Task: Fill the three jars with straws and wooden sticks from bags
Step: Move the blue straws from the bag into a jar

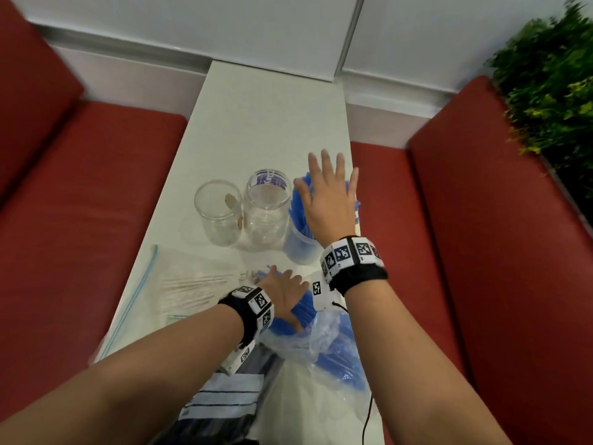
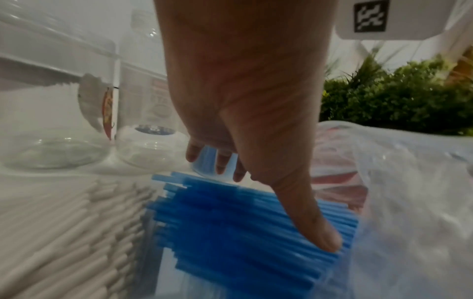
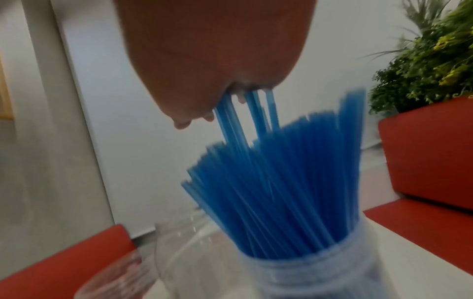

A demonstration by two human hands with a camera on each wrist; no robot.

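Note:
Three jars stand in a row on the white table (image 1: 256, 117). The left jar (image 1: 218, 213) and middle jar (image 1: 266, 210) are clear and hold no straws. The right jar (image 1: 300, 248) is packed with blue straws (image 3: 268, 182). My right hand (image 1: 327, 191) lies flat over those straw tops, fingers straight and spread, and its palm (image 3: 217, 56) touches several tips. My left hand (image 1: 284, 293) rests with straight fingers on more blue straws (image 2: 230, 226) sticking out of a clear plastic bag (image 1: 324, 335); its thumb (image 2: 320, 232) presses on them.
A zip bag of wooden sticks (image 1: 189, 284) lies left of my left hand. A bag of dark straws (image 1: 224, 409) lies at the near table edge. Red bench seats (image 1: 80, 220) flank the narrow table, and a green plant (image 1: 552, 75) stands at the far right.

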